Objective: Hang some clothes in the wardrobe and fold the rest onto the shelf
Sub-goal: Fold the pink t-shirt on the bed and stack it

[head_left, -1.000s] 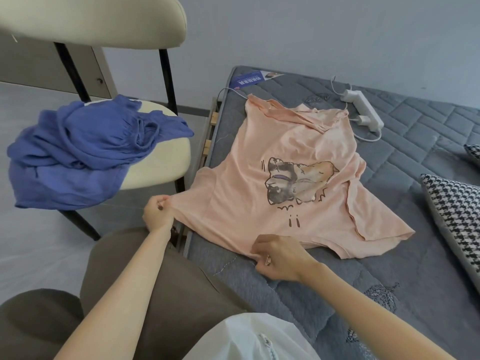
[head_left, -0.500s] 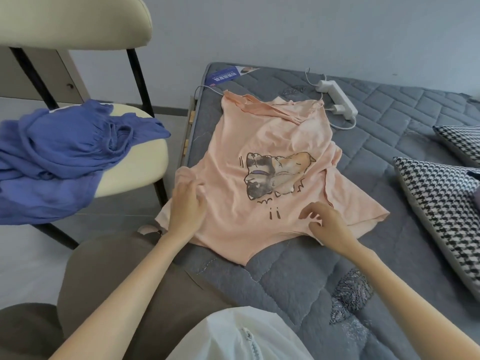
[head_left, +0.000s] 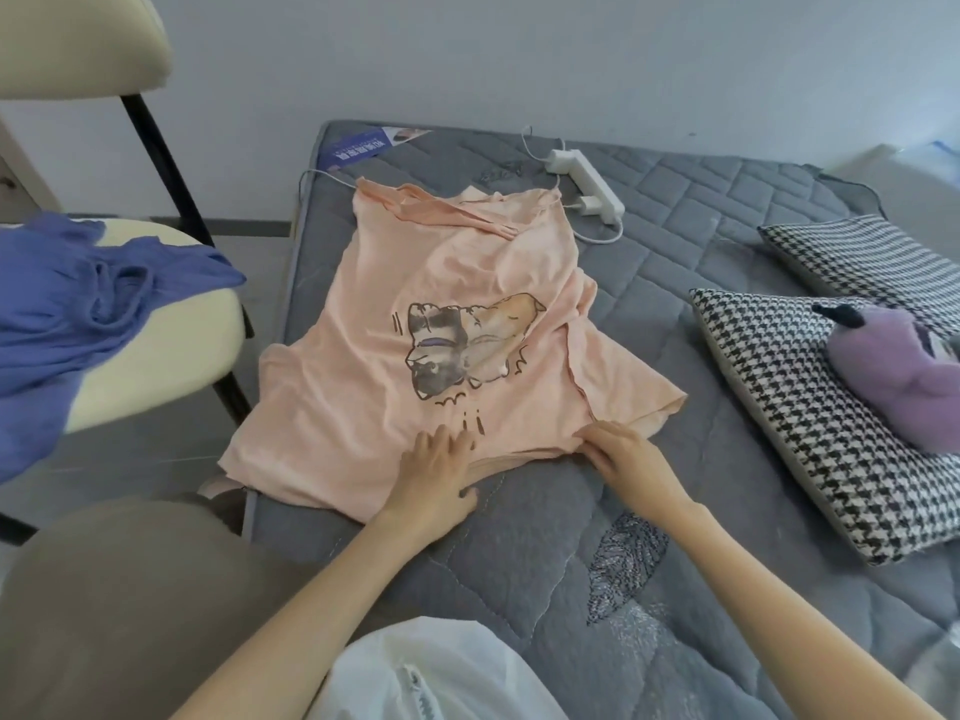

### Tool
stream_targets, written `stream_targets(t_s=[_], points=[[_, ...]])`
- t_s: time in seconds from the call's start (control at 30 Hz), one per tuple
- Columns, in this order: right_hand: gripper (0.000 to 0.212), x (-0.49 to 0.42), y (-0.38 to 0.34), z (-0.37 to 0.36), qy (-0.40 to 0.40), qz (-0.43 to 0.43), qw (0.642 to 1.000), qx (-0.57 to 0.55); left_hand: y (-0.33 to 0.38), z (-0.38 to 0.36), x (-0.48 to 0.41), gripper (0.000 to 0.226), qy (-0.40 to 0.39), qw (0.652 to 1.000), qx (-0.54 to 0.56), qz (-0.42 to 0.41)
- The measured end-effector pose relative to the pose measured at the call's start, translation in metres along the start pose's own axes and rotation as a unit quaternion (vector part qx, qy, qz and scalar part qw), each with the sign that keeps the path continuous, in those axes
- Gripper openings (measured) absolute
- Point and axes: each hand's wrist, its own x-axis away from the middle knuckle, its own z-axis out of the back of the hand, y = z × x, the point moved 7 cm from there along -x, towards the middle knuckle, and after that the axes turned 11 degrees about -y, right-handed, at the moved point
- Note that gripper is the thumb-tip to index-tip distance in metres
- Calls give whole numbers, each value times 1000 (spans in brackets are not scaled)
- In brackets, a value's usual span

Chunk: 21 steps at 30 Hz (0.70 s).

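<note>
Hem of the pink T-shirt (head_left: 441, 262) lies pressed under the flat, straight-fingered left hand (head_left: 434, 475) and right hand (head_left: 628, 459).

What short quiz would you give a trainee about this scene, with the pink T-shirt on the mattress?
1. True or false: the blue garment lies on the mattress.
2. What rests on the houndstooth pillow? A) purple plush toy B) book C) hanger
3. Which hand presses flat on the pink T-shirt, just below its print?
Key: 1 false, it lies on the chair; 2 A; 3 the left hand.
</note>
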Motion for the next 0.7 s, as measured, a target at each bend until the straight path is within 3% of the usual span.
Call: stream_targets(t_s=[0.1, 0.2, 0.27, 0.33, 0.43, 0.57, 0.63, 0.7], points=[[30, 3, -7, 10, -2, -55, 991, -126, -6, -1, 3, 28, 43, 998, 11, -37], [37, 5, -6, 13, -22, -80, 980, -182, -9, -5, 4, 32, 63, 996, 11, -61], [29, 11, -5, 7, -54, -80, 986, -138, -9, -9, 6, 44, 68, 995, -18, -66], [7, 21, -1, 1, -45, -81, 990, -104, -8, -11, 10, 53, 79, 993, -57, -66], [15, 41, -9, 6, 55, -50, 995, -68, -5, -10, 15, 62, 102, 989, -71, -77], [8, 59, -35, -12, 53, 46, 997, 13, -7, -6, 19, 78, 82, 993, -47, -69], [24, 62, -38, -27, 53, 70, 989, 122, -9, -7, 23, 86, 53, 995, -36, -70], [50, 60, -34, -34, 69, 31, 976, 202, -11, -10, 28, 91, 19, 996, -39, -82]])
